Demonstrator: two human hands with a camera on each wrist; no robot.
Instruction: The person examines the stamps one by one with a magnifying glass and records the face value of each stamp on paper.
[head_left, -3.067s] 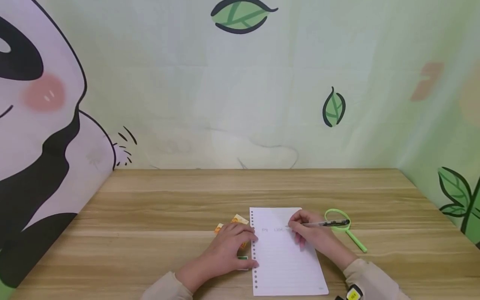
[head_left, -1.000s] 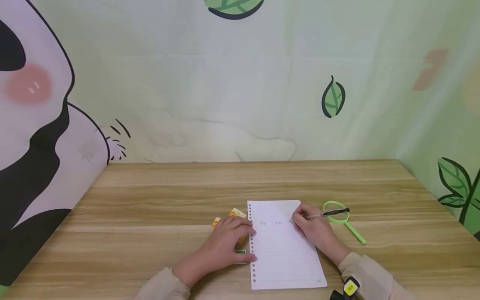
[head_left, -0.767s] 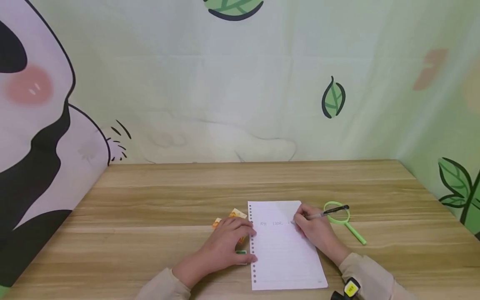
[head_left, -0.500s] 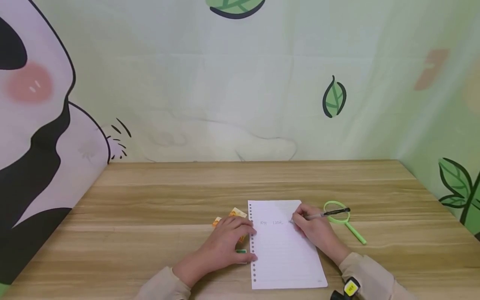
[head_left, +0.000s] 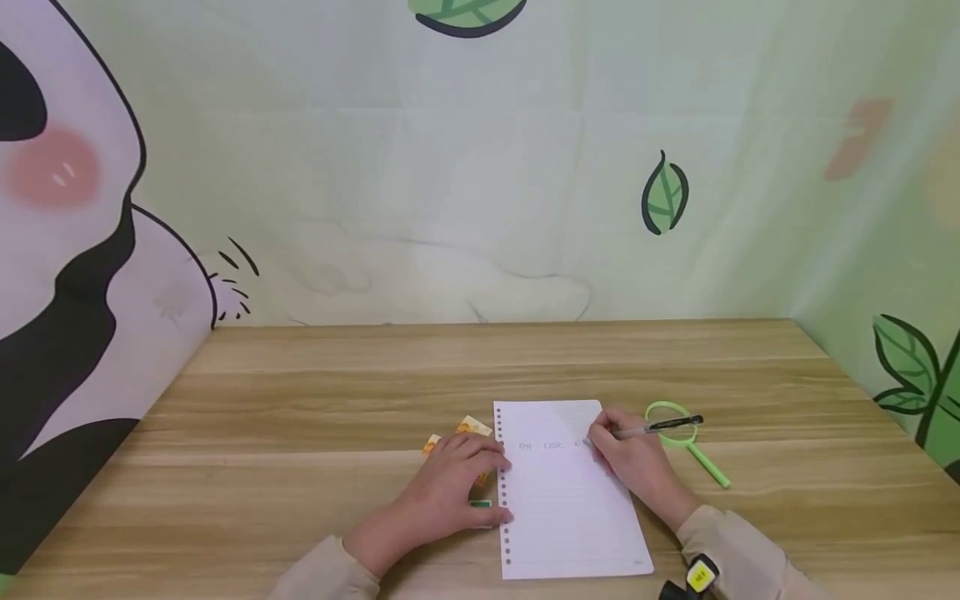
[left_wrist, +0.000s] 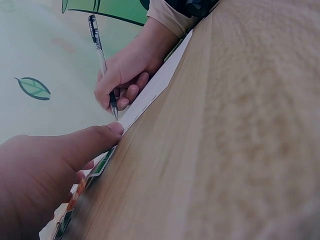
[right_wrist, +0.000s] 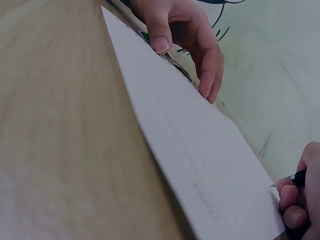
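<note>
The right hand (head_left: 630, 454) pinches a slim clear-barrelled pen with a black end (head_left: 671, 423) between thumb and fingers, at the far right part of a white, ruled, loose-leaf paper sheet (head_left: 570, 517). The left hand (head_left: 453, 479) holds nothing; its fingers are spread and loosely bent, with thumb and fingertips resting on the sheet's hole-punched left edge. The hands are apart, with most of the ruled page between and in front of them.

The pen's nib is by a row of small, faint writing near the sheet's far end; whether it touches the paper I cannot tell. The pen leans, nib down and to the left, its long axis rising rightward to the black end. The sheet's long axis runs away from the person.

Under and beside the left hand lie orange-and-cream printed cards (head_left: 474, 425) and a green-and-white card (head_left: 481, 504), partly hidden. Just beyond the right hand, a light-green round magnifying glass (head_left: 708, 464) lies with its handle toward the near right. The brown wood-grain tabletop (head_left: 300, 392) stretches widely left of the left hand, and from the sheet's far edge to the pale green printed backdrop (head_left: 480, 192).
</note>
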